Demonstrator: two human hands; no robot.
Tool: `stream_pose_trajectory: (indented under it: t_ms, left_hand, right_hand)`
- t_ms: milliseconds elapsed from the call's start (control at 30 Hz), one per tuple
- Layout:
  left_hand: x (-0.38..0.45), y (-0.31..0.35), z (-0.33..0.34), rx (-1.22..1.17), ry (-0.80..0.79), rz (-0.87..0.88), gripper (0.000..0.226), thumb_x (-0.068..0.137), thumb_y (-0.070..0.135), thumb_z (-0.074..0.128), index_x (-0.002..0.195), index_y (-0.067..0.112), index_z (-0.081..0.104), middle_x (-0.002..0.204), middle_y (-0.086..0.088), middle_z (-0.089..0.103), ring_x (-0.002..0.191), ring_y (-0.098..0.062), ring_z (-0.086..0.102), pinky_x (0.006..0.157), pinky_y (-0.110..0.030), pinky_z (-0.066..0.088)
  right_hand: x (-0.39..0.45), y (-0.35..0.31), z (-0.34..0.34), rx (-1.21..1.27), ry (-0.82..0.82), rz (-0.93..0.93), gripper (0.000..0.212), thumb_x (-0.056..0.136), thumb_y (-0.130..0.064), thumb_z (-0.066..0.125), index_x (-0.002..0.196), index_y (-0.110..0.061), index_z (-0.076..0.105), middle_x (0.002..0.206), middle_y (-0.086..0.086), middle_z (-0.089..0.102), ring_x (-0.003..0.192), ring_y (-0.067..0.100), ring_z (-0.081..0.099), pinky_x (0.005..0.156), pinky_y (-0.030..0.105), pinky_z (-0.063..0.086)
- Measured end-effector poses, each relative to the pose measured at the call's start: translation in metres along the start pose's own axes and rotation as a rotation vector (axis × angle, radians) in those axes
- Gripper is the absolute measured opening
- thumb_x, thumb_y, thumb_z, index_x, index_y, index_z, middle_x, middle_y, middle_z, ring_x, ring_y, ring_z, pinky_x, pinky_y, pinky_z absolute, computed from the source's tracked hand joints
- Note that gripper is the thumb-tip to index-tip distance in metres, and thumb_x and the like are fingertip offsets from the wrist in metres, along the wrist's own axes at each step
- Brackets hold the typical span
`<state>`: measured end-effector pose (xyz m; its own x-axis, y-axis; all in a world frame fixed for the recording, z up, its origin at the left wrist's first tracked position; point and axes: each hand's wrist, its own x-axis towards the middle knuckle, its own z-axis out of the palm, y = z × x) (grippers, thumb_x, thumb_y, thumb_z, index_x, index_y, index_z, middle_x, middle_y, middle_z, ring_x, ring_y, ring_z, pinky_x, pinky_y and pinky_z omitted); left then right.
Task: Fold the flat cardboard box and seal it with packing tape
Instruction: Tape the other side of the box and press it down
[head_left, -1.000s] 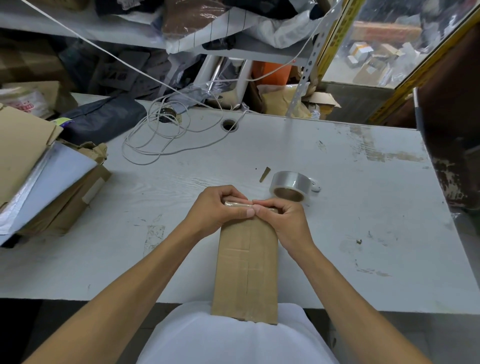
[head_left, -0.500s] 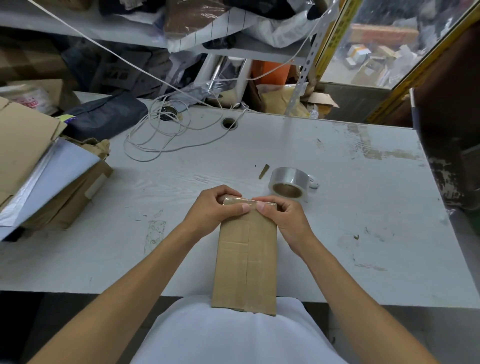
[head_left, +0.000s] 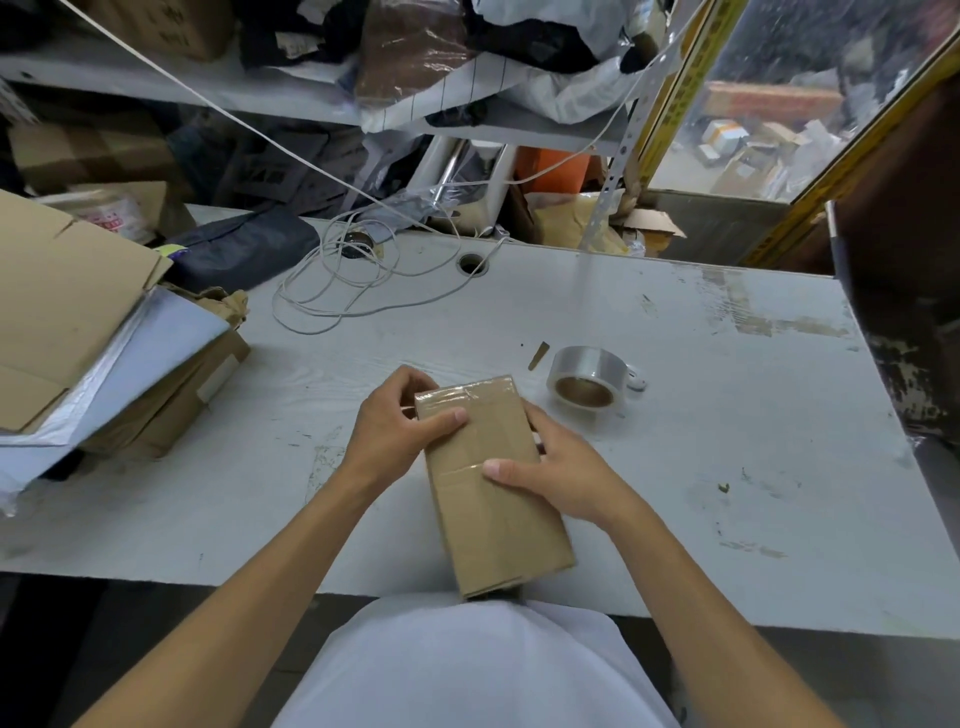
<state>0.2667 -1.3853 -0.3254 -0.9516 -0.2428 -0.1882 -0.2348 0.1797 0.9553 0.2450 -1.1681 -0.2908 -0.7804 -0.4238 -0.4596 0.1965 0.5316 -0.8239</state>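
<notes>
A narrow brown cardboard box (head_left: 498, 519) lies lengthwise in front of me on the white table (head_left: 727, 415), its near end hanging over the table's front edge. Clear tape glints across its far end. My left hand (head_left: 400, 431) grips the box's far left corner, thumb on the top face. My right hand (head_left: 561, 478) holds the right side around the middle, thumb laid across the top. A roll of clear packing tape (head_left: 589, 376) lies on the table just right of the box's far end, touched by neither hand.
A stack of flat cardboard and white mailers (head_left: 78, 332) fills the table's left side. A coiled white cable (head_left: 353, 275) and a cable hole (head_left: 472, 264) lie at the back. A small cardboard scrap (head_left: 537, 356) sits beside the tape roll. A cluttered shelf stands behind.
Both hands left the box's far edge, where they pressed together. The right hand slid down to the middle of the box, and the box turned slightly, its near end swinging right.
</notes>
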Motion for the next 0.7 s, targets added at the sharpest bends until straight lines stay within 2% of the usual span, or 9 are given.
stream_pose_trajectory:
  t_ms: [67,133,233,300,367,433,533,633,700]
  left_hand:
    - [0.005,0.003,-0.008,0.049,0.034,0.034,0.054,0.057,0.05,0.087,0.1,0.031,0.062,0.084,0.007,0.063,0.073,-0.008,0.06,0.066,-0.027,0.052]
    - [0.012,0.005,-0.016,0.181,0.003,0.049,0.07,0.059,0.05,0.089,0.121,0.044,0.055,0.091,0.006,0.055,0.075,-0.009,0.055,0.068,-0.023,0.048]
    - [0.022,0.013,-0.023,0.332,-0.252,0.004,0.098,0.066,0.044,0.09,0.141,0.066,0.031,0.126,0.004,0.042,0.094,-0.015,0.056,0.073,-0.018,0.045]
    - [0.027,0.02,-0.025,0.377,-0.365,0.027,0.095,0.069,0.04,0.091,0.142,0.061,0.034,0.15,0.005,0.025,0.117,-0.016,0.049,0.086,-0.02,0.043]
    - [0.028,0.026,-0.026,0.42,-0.359,0.083,0.087,0.062,0.041,0.094,0.134,0.049,0.046,0.15,0.005,0.031,0.125,-0.014,0.043,0.091,-0.025,0.044]
    - [0.026,0.03,-0.026,0.488,-0.238,0.066,0.08,0.049,0.055,0.094,0.113,0.035,0.051,0.122,0.004,0.056,0.107,-0.015,0.056,0.082,-0.031,0.051]
    - [0.02,0.033,-0.024,0.715,-0.088,-0.036,0.084,0.038,0.085,0.074,0.092,0.027,0.047,0.088,0.008,0.062,0.078,-0.012,0.059,0.06,-0.035,0.048]
    - [0.011,0.026,-0.016,0.584,-0.329,-0.166,0.094,0.046,0.084,0.076,0.117,0.03,0.043,0.099,0.007,0.066,0.081,-0.013,0.068,0.055,-0.033,0.057]
    - [0.004,0.02,-0.008,0.388,-0.388,-0.142,0.113,0.051,0.074,0.083,0.143,0.035,0.028,0.123,0.004,0.062,0.103,-0.016,0.068,0.076,-0.038,0.063]
  right_hand:
    - [0.009,-0.012,-0.008,-0.216,0.138,0.041,0.06,0.07,-0.068,0.069,0.123,-0.043,0.059,0.109,-0.017,0.068,0.099,0.009,0.067,0.088,0.042,0.055]
    - [0.02,-0.021,-0.017,-0.507,0.344,0.121,0.069,0.064,-0.085,0.054,0.108,-0.033,0.064,0.099,-0.011,0.069,0.097,0.018,0.066,0.077,0.039,0.053]
    - [0.034,-0.026,-0.025,-0.627,0.498,0.267,0.102,0.052,-0.097,0.048,0.122,-0.023,0.058,0.123,0.006,0.059,0.116,0.033,0.055,0.077,0.042,0.044]
    - [0.041,-0.028,-0.027,-0.546,0.444,0.316,0.111,0.05,-0.096,0.052,0.134,-0.023,0.049,0.134,0.009,0.05,0.119,0.035,0.054,0.082,0.041,0.046]
    - [0.045,-0.025,-0.026,-0.384,0.405,0.205,0.106,0.054,-0.088,0.063,0.139,-0.027,0.044,0.138,0.006,0.05,0.121,0.03,0.054,0.095,0.045,0.049]
    - [0.043,-0.019,-0.025,-0.098,0.434,0.06,0.104,0.056,-0.076,0.072,0.145,-0.034,0.038,0.142,0.001,0.047,0.126,0.021,0.05,0.103,0.044,0.047]
    - [0.041,-0.004,-0.019,0.064,0.52,0.004,0.082,0.07,-0.058,0.078,0.14,-0.029,0.047,0.136,-0.001,0.053,0.12,0.016,0.054,0.099,0.038,0.049]
    - [0.047,0.005,-0.007,0.232,0.436,0.049,0.048,0.086,-0.043,0.073,0.125,-0.018,0.061,0.122,0.001,0.065,0.108,0.017,0.064,0.095,0.044,0.055]
    - [0.05,0.005,-0.003,0.371,0.383,0.034,0.036,0.091,-0.038,0.069,0.12,-0.017,0.064,0.118,0.001,0.068,0.105,0.017,0.068,0.091,0.047,0.057]
